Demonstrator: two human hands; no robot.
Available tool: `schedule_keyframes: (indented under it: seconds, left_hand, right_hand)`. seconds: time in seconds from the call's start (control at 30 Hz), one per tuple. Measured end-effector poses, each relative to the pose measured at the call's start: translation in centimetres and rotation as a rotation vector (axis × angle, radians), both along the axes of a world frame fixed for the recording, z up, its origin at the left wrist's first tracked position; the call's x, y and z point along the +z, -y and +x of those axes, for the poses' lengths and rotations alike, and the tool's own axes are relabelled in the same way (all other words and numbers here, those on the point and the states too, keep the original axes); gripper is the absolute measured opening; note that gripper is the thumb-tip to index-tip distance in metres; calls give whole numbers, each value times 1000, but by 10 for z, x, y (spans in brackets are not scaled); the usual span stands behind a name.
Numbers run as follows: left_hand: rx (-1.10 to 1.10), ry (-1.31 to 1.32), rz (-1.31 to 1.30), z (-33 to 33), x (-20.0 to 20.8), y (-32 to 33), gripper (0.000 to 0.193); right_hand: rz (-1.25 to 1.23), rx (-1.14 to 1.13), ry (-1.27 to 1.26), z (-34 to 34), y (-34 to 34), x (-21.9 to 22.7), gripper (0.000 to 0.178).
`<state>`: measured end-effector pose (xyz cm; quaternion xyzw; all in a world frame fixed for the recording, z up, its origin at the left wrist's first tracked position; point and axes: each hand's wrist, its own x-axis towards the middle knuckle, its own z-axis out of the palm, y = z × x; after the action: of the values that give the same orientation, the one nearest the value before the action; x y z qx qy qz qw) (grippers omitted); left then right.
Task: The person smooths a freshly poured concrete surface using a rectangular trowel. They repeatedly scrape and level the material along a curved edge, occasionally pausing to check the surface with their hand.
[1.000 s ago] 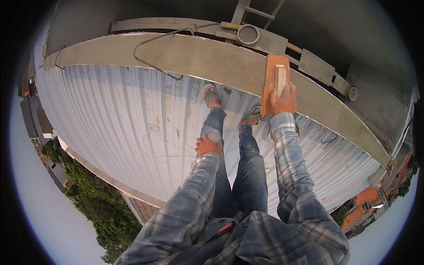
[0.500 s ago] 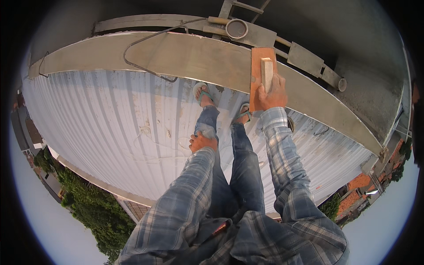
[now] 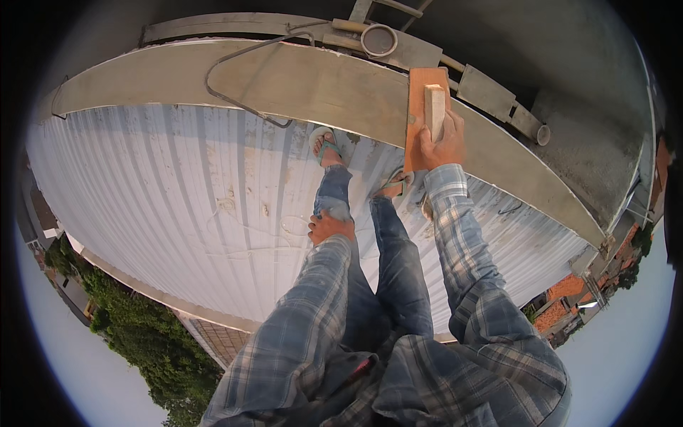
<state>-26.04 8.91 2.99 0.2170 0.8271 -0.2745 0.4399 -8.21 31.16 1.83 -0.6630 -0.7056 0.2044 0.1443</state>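
My right hand [image 3: 442,146] is closed around the pale wooden handle [image 3: 434,112] of a plastering float with a flat orange-brown board [image 3: 417,107]. The board lies over the smooth grey-brown cement ledge [image 3: 320,82], its near end reaching past the ledge's near edge. From this view I cannot tell whether its face touches the cement. My left hand [image 3: 330,226] rests on my bent left knee, its fingers curled over the jeans.
Under my sandalled feet is a ribbed pale metal roof [image 3: 178,178]. A bent metal rod [image 3: 245,108] crosses the ledge. Beyond it are a round bucket [image 3: 378,40], boards on poles [image 3: 486,87] and part of a ladder [image 3: 398,8]. Trees [image 3: 135,334] show below the roof's edge.
The whole view has shifted a little, with the ledge now higher in the picture. The float has slid slightly to the right along the ledge. My left hand stays on the knee.
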Motion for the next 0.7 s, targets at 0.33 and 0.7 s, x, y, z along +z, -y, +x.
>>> schedule_keyframes:
  seconds: [0.33,0.7]
  left_hand:
    - [-14,14,35,14,-12,7,69]
    - [-75,-4,-19,13,-17,10,70]
  right_hand:
    - [-81,21,-96,-120,-32,19,45]
    - [36,-184,-117,-71,-13,19,46]
